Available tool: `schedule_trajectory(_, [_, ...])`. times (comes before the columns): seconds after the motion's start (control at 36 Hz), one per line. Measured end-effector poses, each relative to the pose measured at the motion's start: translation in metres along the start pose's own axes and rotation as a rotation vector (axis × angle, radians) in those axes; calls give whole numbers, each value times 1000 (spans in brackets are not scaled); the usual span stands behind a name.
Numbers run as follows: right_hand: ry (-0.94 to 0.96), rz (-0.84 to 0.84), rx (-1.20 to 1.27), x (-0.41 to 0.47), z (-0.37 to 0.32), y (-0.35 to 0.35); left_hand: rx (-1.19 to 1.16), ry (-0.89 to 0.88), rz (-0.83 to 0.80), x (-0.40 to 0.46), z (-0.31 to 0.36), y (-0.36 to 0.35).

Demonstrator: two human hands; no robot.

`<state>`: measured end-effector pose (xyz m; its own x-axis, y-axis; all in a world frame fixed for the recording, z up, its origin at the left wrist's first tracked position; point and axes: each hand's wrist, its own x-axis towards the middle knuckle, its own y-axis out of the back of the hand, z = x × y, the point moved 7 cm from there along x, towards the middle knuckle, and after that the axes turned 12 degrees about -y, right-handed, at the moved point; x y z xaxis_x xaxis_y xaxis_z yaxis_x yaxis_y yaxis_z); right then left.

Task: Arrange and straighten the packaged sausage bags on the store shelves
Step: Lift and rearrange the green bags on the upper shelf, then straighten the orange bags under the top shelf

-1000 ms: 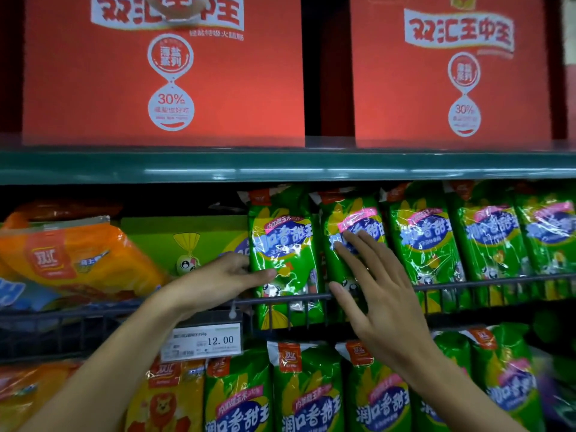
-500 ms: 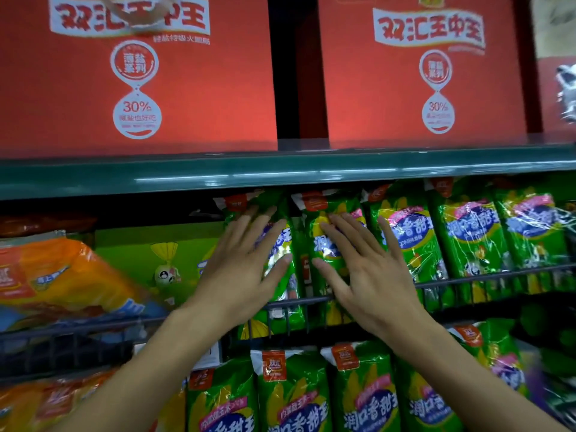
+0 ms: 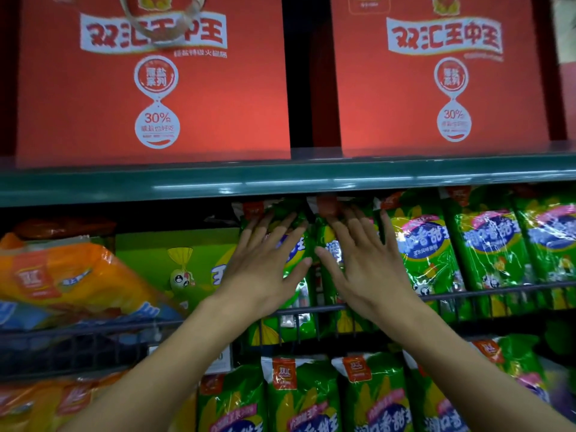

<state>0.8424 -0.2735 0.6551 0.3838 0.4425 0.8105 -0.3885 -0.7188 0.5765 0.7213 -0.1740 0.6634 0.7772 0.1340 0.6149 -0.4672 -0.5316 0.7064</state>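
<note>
While the fingers (image 3: 282, 221) of the left hand (image 3: 265, 269) lie spread and flat on the face of the leftmost green sausage bag (image 3: 296, 254), grasping nothing, those of the right hand (image 3: 367, 269) are splayed the same way on the neighbouring green bag (image 3: 330, 244), thumbs nearly meeting over the seam between the 2 packs. Both bags stand upright on the middle shelf behind its wire rail (image 3: 486, 296), at the left end of a row of like bags (image 3: 420, 244) that runs off to the right. The step in hand looks like pressing these 2 packs back and square. Next, I judge, the palms need an even push so the tops sit level under the shelf edge (image 3: 280, 182), then a check of the slumped orange bags (image 3: 62, 275) well to the left.
</note>
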Motion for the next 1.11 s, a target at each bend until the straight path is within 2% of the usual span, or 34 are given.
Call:
schedule_trajectory(0.25, [-1,-98,6,0,-4,0,-13,15,-24,-7,0,3])
schedule_trajectory(0.39, [125,-56,222,-36,7,5,-147,-28,148,-49,2,15])
schedule_trajectory(0.44, [128,-30,266,-59,15,0,-189,-65,171,-68,7,11])
schedule_trajectory(0.56, [143,-12,170,-78,18,-15,-28,-109,106,-80,17,-4])
schedule_trajectory(0.75, [151,-21,205,-78,15,-17,45,-120,95,-80,19,-6])
schedule_trajectory(0.89, [141,11,380,-90,16,-7,4,-104,148,-88,27,-1])
schedule_trajectory(1.0, [167,26,560,-104,20,-2,-152,-129,236,-121,30,-2])
schedule_trajectory(1.11, [150,25,782,-119,13,6,-196,-84,327,-165,21,6])
